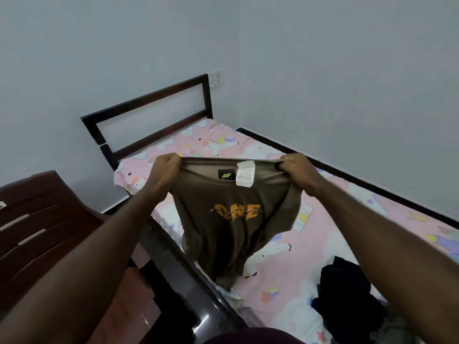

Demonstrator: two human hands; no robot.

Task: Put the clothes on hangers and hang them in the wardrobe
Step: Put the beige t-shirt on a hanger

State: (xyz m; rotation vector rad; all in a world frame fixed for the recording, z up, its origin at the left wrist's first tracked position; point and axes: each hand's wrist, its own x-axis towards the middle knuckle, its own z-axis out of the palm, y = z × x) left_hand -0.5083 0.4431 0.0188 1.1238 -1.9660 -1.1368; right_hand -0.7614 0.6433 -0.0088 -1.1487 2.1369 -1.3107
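Above the bed (285, 274), left hand (166, 170) and right hand (296, 171) pinch the shirt (231, 219) collar with curled fingers, stretching it open for a hanger.

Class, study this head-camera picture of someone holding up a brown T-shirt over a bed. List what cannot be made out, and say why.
- Hanger and wardrobe: neither is in the head view.
- White tag at the collar of the brown T-shirt: print too small to read.
- Orange print: creased and blurred, wording unclear.
- Dark clothes pile on the bed: partly hidden by the right forearm, item count unclear.
- Fingers of left hand and right hand: tips buried in cloth.
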